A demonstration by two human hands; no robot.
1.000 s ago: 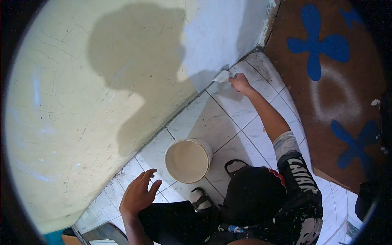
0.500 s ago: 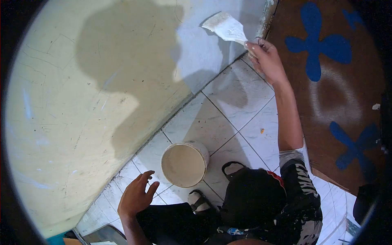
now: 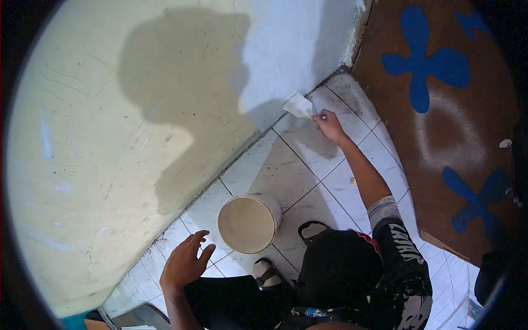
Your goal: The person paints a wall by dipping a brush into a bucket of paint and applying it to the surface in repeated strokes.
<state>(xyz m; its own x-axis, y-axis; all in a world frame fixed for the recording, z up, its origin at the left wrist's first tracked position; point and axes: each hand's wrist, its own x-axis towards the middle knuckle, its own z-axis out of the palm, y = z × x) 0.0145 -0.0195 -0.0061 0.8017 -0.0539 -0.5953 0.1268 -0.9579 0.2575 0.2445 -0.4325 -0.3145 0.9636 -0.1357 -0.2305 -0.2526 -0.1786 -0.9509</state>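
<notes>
A wide paintbrush [image 3: 298, 105], coated in white, is gripped by its handle in my right hand [image 3: 329, 126]. Its bristle end lies low against the wall, close to where wall and floor meet. My left hand [image 3: 186, 261] hovers above my knee, fingers apart and holding nothing. Just beyond those fingers stands a round bucket [image 3: 278, 212] on the tiles, upright, with a pale cream-coloured inside. Fresh white paint [image 3: 286, 49] covers the wall section near the corner, beside the older yellowish wall [image 3: 77, 137].
On the right is a brown board [image 3: 440, 132] with blue petal shapes. White tiled floor [image 3: 291, 170] runs between it and the wall. My sandalled foot [image 3: 268, 273] is right beside the bucket. Some items, including a grey flat object [image 3: 144, 314], lie at the lower left.
My right hand has brought the paintbrush down the wall towards the floor edge, nearer to me. My left hand and the bucket have stayed about where they were.
</notes>
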